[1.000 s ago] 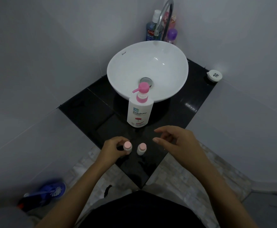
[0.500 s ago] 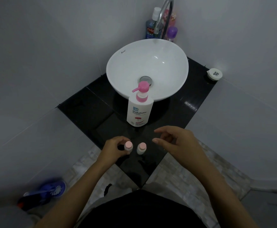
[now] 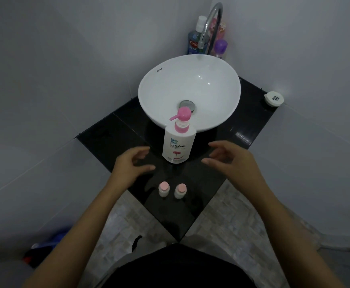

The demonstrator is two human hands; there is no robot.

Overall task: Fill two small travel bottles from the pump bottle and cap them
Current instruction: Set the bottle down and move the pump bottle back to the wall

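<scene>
Both hands were empty, fingers loosely spread: left hand (image 3: pixel 131 165) and right hand (image 3: pixel 231 161) flanked the white pump bottle with pink pump head (image 3: pixel 179 140) on the black glossy tabletop (image 3: pixel 107 138). Two small white travel bottles with pink caps (image 3: pixel 172 189) stood capped, nearer the person. Recommended: steady the base; uncap a travel bottle before pumping.
</scene>
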